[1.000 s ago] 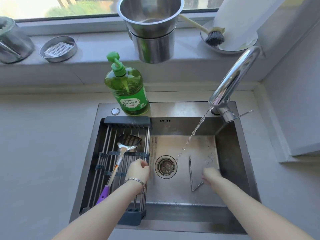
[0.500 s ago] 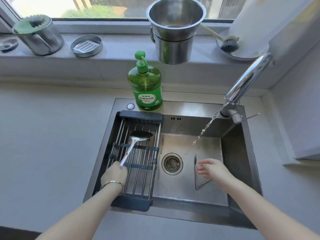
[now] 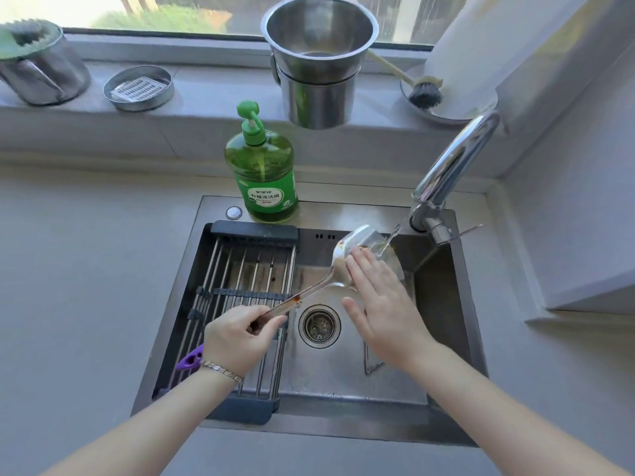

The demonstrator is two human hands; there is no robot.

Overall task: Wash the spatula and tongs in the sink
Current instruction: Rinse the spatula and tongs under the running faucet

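Note:
My left hand (image 3: 238,336) grips the handle of the steel spatula (image 3: 343,255), whose purple end sticks out behind my wrist. The spatula's blade is raised under the water stream from the faucet (image 3: 450,170), with water fanning off it. My right hand (image 3: 381,304) lies flat with fingers spread, fingertips touching the blade. The metal tongs (image 3: 371,365) lie on the sink (image 3: 443,304) floor, mostly hidden under my right forearm.
A drying rack (image 3: 240,290) spans the sink's left half. A green soap bottle (image 3: 263,170) stands on the back rim. The drain (image 3: 319,324) is in the middle. Steel pots (image 3: 319,63), a soap dish (image 3: 139,87) and a brush (image 3: 424,92) sit on the sill.
My left hand has lifted the spatula off the rack and swung its blade right, under the water. My right hand has left the tongs and moved up onto the blade.

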